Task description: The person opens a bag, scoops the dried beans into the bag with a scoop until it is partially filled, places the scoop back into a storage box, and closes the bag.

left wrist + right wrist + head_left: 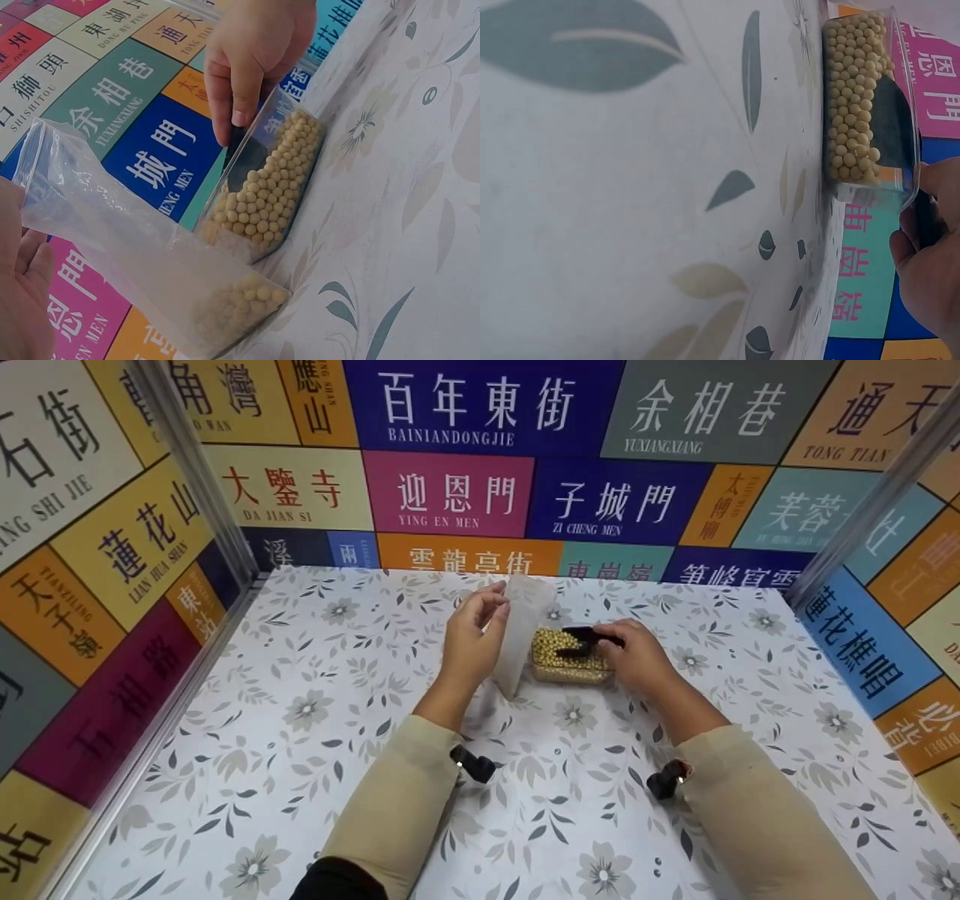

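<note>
My left hand pinches the upper edge of a translucent plastic zip bag, which hangs upright close over the table. Some soybeans lie in the bag's bottom corner in the left wrist view. Just right of the bag stands a clear rectangular container with many soybeans inside. A black scoop is gripped by its handle in my right hand. Its head dips into the container among the beans, seen through the clear wall in the right wrist view.
A white tablecloth with grey flowers and leaves covers the table. Panels of colourful Chinese place-name signs rise at the back and both sides, with metal posts at the corners. Small black devices sit on both wrists.
</note>
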Action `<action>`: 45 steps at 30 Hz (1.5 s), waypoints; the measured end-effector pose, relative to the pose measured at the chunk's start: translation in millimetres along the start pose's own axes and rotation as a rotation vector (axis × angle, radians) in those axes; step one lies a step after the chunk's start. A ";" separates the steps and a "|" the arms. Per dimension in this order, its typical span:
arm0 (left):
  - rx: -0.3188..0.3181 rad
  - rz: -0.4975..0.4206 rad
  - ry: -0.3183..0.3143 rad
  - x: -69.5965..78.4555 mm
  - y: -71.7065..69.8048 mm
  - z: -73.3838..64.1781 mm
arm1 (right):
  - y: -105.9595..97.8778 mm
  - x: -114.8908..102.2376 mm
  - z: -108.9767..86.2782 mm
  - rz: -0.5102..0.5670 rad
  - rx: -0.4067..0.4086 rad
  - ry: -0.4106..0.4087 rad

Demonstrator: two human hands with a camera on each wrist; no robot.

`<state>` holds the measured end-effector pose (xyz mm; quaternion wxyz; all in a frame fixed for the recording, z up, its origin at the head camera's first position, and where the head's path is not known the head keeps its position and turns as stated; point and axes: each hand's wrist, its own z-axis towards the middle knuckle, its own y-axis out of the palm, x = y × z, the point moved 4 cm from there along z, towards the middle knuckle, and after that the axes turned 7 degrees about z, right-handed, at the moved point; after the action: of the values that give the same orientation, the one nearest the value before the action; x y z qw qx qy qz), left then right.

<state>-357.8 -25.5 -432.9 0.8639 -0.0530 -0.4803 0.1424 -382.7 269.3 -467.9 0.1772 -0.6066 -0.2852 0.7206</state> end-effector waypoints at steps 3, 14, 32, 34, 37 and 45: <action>0.000 0.008 -0.002 0.1 -0.2 -0.2 | -1.5 4.6 -1.7 0.056 0.005 0.034; 0.003 -0.004 0.004 1.6 -0.5 0.5 | -5.8 11.9 -10.2 0.331 0.033 0.179; -0.001 0.001 0.012 0.3 -0.8 0.4 | -22.0 -14.0 -11.6 0.490 0.089 0.112; 0.000 -0.003 0.010 0.5 -0.9 0.8 | -28.0 -18.3 -11.2 0.448 0.085 0.118; 0.002 -0.011 0.011 0.6 -1.1 1.4 | -36.7 -26.8 -10.2 0.419 0.081 0.133; 0.001 -0.009 -0.011 1.6 -1.9 1.0 | -58.1 -63.0 -7.2 0.332 0.110 0.083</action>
<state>-357.5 -26.9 -430.6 0.8620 -0.0498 -0.4850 0.1388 -368.3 277.8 -383.5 0.1003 -0.6640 -0.1338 0.7288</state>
